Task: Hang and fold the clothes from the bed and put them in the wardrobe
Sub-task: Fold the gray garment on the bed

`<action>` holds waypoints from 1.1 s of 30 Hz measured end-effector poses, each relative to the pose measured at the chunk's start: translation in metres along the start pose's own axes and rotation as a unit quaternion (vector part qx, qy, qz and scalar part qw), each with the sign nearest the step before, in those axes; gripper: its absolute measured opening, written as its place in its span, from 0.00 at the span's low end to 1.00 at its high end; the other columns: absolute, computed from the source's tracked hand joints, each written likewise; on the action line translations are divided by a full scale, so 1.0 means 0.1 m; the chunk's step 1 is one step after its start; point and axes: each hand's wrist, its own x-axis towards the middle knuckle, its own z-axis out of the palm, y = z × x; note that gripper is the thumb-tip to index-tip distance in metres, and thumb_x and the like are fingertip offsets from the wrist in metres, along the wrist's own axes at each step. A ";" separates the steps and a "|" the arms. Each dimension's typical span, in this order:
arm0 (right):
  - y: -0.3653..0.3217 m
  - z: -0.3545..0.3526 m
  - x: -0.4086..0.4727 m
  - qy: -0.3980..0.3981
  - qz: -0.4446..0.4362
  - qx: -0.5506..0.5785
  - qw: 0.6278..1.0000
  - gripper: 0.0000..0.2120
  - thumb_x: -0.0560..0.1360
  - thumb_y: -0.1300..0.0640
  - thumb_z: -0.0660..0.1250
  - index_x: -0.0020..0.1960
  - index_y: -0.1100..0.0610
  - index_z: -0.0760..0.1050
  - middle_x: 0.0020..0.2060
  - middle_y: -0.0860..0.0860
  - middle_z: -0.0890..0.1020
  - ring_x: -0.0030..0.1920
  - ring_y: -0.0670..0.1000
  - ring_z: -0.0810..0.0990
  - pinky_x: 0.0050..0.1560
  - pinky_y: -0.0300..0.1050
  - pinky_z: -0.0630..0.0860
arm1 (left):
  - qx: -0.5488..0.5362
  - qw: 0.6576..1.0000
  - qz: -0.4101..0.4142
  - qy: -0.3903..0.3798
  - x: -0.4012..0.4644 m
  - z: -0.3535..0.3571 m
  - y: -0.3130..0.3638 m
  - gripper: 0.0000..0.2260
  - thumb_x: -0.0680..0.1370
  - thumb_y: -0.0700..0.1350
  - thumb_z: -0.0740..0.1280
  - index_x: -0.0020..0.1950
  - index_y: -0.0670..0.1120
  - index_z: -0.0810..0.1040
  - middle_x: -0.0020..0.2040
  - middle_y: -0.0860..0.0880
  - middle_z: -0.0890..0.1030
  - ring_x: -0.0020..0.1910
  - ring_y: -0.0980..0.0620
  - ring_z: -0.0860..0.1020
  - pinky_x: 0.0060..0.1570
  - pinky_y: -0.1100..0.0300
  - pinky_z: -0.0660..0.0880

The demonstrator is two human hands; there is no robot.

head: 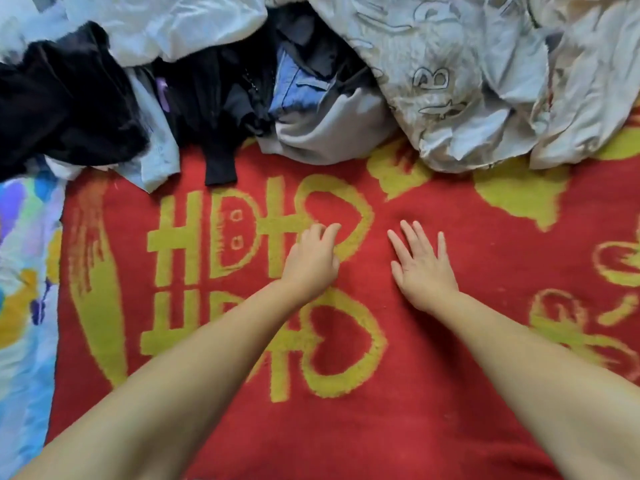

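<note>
Head view: both hands lie on a red blanket (433, 393) covering the bed, the left hand (313, 259) loosely curled and holding nothing, the right hand (424, 263) flat with fingers spread. Unfolded clothes (221, 95) are heaped at the far edge beside a pale quilt (467, 81). Pulling one tangled garment could drag others off.

Open red blanket (433, 209) ahead; beyond it, heaped clothes (214, 88) and quilt (467, 81).

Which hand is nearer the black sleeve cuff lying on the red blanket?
Left. The left hand lies just below and right of the black sleeve cuff; the right hand lies flat farther right on the red blanket.
</note>
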 end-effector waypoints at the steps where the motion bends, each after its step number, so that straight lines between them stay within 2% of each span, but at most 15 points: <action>1: 0.06 0.06 0.05 0.008 -0.021 -0.032 0.999 0.28 0.81 0.45 0.44 0.78 0.47 0.42 0.78 0.49 0.43 0.77 0.50 0.38 0.73 0.57 0.33 | 0.004 1.000 -0.001 0.021 0.17 -0.03 -0.03 0.25 0.77 0.40 0.60 0.75 0.45 0.61 0.68 0.42 0.67 0.65 0.42 0.67 0.59 0.48 0.69; 5: 0.13 0.22 0.09 0.081 -0.046 -0.045 0.995 0.30 0.77 0.44 0.44 0.77 0.50 0.55 0.77 0.52 0.56 0.77 0.52 0.51 0.74 0.58 0.38 | 0.037 0.986 0.006 0.160 0.83 -0.20 -0.04 0.29 0.78 0.44 0.61 0.78 0.45 0.55 0.76 0.42 0.56 0.75 0.43 0.56 0.69 0.51 0.59; 7: 0.11 0.23 0.11 0.103 -0.048 -0.036 0.993 0.30 0.76 0.45 0.46 0.76 0.51 0.59 0.76 0.53 0.59 0.76 0.53 0.55 0.74 0.59 0.41 | 0.020 0.974 0.008 0.224 1.16 -0.35 -0.02 0.31 0.78 0.49 0.62 0.78 0.44 0.54 0.76 0.42 0.56 0.75 0.45 0.56 0.71 0.52 0.57; 10: 0.11 0.24 0.10 0.126 -0.053 -0.030 0.990 0.29 0.75 0.46 0.48 0.75 0.52 0.62 0.75 0.54 0.62 0.76 0.54 0.59 0.74 0.62 0.48 | 0.018 0.978 -0.023 0.207 1.57 -0.47 0.01 0.24 0.78 0.53 0.63 0.71 0.44 0.65 0.68 0.43 0.68 0.68 0.44 0.67 0.69 0.51 0.61; 13: 0.13 0.28 0.10 0.142 -0.062 -0.031 0.987 0.29 0.75 0.47 0.50 0.75 0.53 0.62 0.75 0.54 0.63 0.75 0.54 0.58 0.74 0.61 0.48 | 0.003 0.984 -0.013 0.180 1.73 -0.41 0.02 0.09 0.81 0.48 0.57 0.49 0.43 0.71 0.53 0.42 0.77 0.55 0.40 0.73 0.56 0.50 0.65; 15: 0.14 0.31 0.11 0.159 -0.065 -0.029 0.985 0.29 0.75 0.47 0.51 0.75 0.53 0.63 0.75 0.54 0.63 0.75 0.54 0.57 0.73 0.61 0.47 | -0.054 0.978 -0.014 0.199 1.68 -0.38 -0.02 0.12 0.83 0.48 0.54 0.46 0.43 0.70 0.46 0.42 0.78 0.48 0.41 0.74 0.43 0.51 0.64; 17: 0.17 0.33 0.13 0.168 -0.063 -0.036 0.983 0.29 0.75 0.47 0.51 0.75 0.53 0.63 0.75 0.54 0.63 0.75 0.53 0.56 0.73 0.60 0.46 | -0.062 0.972 -0.023 0.225 1.53 -0.39 -0.11 0.15 0.84 0.51 0.52 0.43 0.44 0.69 0.42 0.43 0.77 0.41 0.44 0.72 0.37 0.54 0.59; 21: 0.15 0.34 0.15 0.145 -0.051 -0.041 0.987 0.29 0.76 0.46 0.49 0.76 0.52 0.60 0.76 0.53 0.61 0.76 0.52 0.54 0.74 0.58 0.42 | -0.067 0.972 0.007 0.225 1.01 -0.57 -0.42 0.21 0.83 0.50 0.55 0.31 0.46 0.63 0.27 0.50 0.68 0.32 0.48 0.66 0.34 0.56 0.54; 25: 0.09 0.24 0.09 0.090 -0.015 -0.026 0.995 0.28 0.77 0.46 0.49 0.77 0.48 0.56 0.77 0.50 0.55 0.77 0.50 0.50 0.74 0.55 0.37 | -0.065 0.972 0.018 0.223 0.48 -0.91 -0.47 0.23 0.82 0.49 0.57 0.27 0.48 0.60 0.24 0.52 0.63 0.30 0.46 0.66 0.34 0.56 0.51; 27: -0.08 0.11 0.03 0.076 0.024 0.056 0.995 0.27 0.79 0.49 0.56 0.77 0.50 0.57 0.77 0.49 0.56 0.77 0.50 0.51 0.75 0.56 0.42 | -0.050 0.976 0.016 0.210 0.22 -0.99 -0.37 0.21 0.82 0.51 0.57 0.29 0.47 0.65 0.26 0.49 0.68 0.34 0.42 0.71 0.35 0.55 0.55; 28: -0.20 -0.01 -0.01 0.061 0.059 0.155 0.984 0.27 0.79 0.50 0.58 0.77 0.52 0.57 0.76 0.51 0.59 0.76 0.50 0.55 0.74 0.56 0.46 | -0.045 0.978 0.013 0.201 0.08 -1.00 -0.31 0.21 0.82 0.52 0.57 0.31 0.46 0.68 0.28 0.46 0.72 0.36 0.41 0.73 0.35 0.55 0.57; 29: -0.33 -0.21 -0.07 0.036 0.107 0.312 0.943 0.28 0.80 0.50 0.59 0.77 0.53 0.56 0.75 0.53 0.63 0.74 0.51 0.61 0.73 0.55 0.53 | -0.044 0.980 0.008 0.191 -0.08 -1.00 -0.23 0.20 0.82 0.52 0.57 0.33 0.45 0.71 0.32 0.44 0.76 0.39 0.40 0.75 0.35 0.55 0.58; 31: -0.64 -0.64 -0.22 -0.035 0.177 0.644 0.743 0.28 0.80 0.44 0.57 0.77 0.51 0.55 0.71 0.56 0.69 0.66 0.53 0.72 0.65 0.55 0.67 | -0.049 0.984 0.000 0.171 -0.47 -0.98 -0.04 0.19 0.82 0.53 0.57 0.36 0.45 0.76 0.39 0.41 0.81 0.44 0.39 0.77 0.36 0.55 0.60; 32: -0.79 -0.85 -0.31 -0.081 0.182 0.735 0.648 0.28 0.79 0.39 0.55 0.75 0.49 0.58 0.68 0.57 0.72 0.62 0.54 0.75 0.60 0.56 0.73 | -0.051 0.986 0.001 0.157 -0.68 -0.96 0.07 0.19 0.82 0.53 0.57 0.38 0.45 0.78 0.41 0.41 0.82 0.45 0.39 0.78 0.36 0.54 0.60; 33: -0.92 -1.05 -0.40 -0.123 0.175 0.782 0.585 0.28 0.78 0.36 0.53 0.72 0.50 0.64 0.64 0.57 0.76 0.59 0.55 0.79 0.55 0.56 0.77 | -0.057 0.988 0.003 0.143 -0.90 -0.96 0.18 0.19 0.82 0.53 0.57 0.39 0.45 0.78 0.42 0.41 0.82 0.46 0.39 0.78 0.36 0.54 0.60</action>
